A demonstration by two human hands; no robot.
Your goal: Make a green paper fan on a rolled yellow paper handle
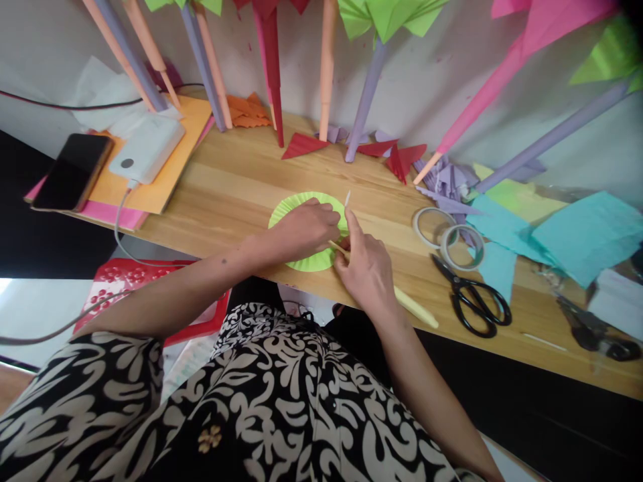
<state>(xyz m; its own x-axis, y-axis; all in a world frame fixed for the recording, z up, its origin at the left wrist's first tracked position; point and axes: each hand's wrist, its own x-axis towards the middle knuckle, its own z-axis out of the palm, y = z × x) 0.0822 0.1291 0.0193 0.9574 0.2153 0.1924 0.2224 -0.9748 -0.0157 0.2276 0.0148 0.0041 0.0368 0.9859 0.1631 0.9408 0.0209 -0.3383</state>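
Note:
A bright green pleated paper disc (317, 262) lies at the front edge of the wooden table. My left hand (309, 227) is over it with fingers curled down on the paper; its fingertips are partly hidden. At the disc's right side, my right hand (368, 268) is closed around a pale yellow rolled paper stick (416, 308). The thin end of the stick points toward my left fingers, and its thicker end sticks out behind the right hand. My right index finger is raised, with a small white pointed thing (347, 197) at its tip that I cannot make out.
Black scissors (475, 294) and two tape rolls (462, 246) lie to the right, near turquoise paper (587, 231). Paper flowers on rolled stems (369, 100) lean against the wall. A phone (73, 171) and white power bank (148, 147) with a cable are at the left.

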